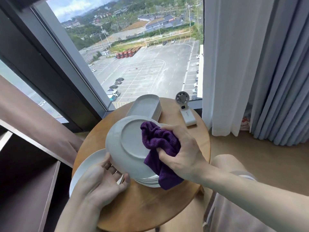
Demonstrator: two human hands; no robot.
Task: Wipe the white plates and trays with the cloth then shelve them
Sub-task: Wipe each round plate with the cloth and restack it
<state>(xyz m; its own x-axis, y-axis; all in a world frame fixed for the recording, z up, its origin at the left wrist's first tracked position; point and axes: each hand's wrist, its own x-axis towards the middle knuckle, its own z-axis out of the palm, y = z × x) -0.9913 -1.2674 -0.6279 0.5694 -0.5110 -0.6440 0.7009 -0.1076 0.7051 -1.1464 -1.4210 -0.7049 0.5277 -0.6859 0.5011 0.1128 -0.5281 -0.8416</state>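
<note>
We judge the job to be in its wiping stage, with no shelving to be seen. 1 white plate (128, 144) is held tilted above the tabletop (150, 206), its underside turned towards us. The left hand (100, 181) carries it at the lower rim, thumb on the underside and fingers (124, 179) curled round the rim from beneath. The right hand (182, 154) has its fingers (164, 154) clenched on the purple cloth (160, 141), which is bunched against the right part of the plate's underside and hangs down past the rim.

Much looks left to do. A stack of plates (148, 180) sits on the tabletop directly below the held one. A stack of oblong trays (145, 106) waits at the far edge near the window. A second wide plate (87, 164) lies at the left edge, under the left hand. We cannot tell whether it has been wiped or whether it rests on others.

The dark shelf unit (25, 164) at the left is cut off by the frame, and the part we see shows no crockery. The held plate and the cloth hide most of the lower stack, so we cannot count it. The held plate's upper face is turned away, so we cannot tell whether it is clean. Most of the second plate is covered by the left hand and forearm.
</note>
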